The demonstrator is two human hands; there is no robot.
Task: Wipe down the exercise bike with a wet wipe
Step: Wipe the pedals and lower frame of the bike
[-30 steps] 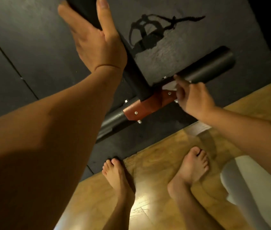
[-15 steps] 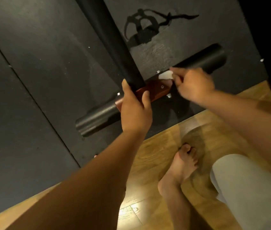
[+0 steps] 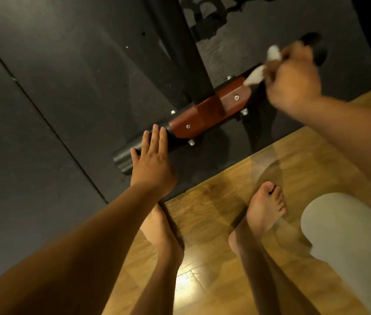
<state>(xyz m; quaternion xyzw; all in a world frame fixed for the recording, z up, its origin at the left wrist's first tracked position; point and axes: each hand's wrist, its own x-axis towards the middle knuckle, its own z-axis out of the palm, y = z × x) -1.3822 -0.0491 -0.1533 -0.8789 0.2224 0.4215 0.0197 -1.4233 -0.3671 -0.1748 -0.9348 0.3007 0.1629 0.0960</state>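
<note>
The right hand (image 3: 293, 80) is curled around a wet wipe (image 3: 254, 76), at the end of the red cover (image 3: 205, 112) on the exercise bike (image 3: 180, 53). The left hand (image 3: 152, 164) lies flat, fingers straight, on the foot bar (image 3: 123, 159). The wipe seems soft and limp, best held bunched; the bike looks heavy and stiff.

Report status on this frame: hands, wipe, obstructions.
Left hand open, fingers flat on the base bar. Right hand grips the wet wipe at the right end of the red bracket, blurred. No obstruction seen.
</note>
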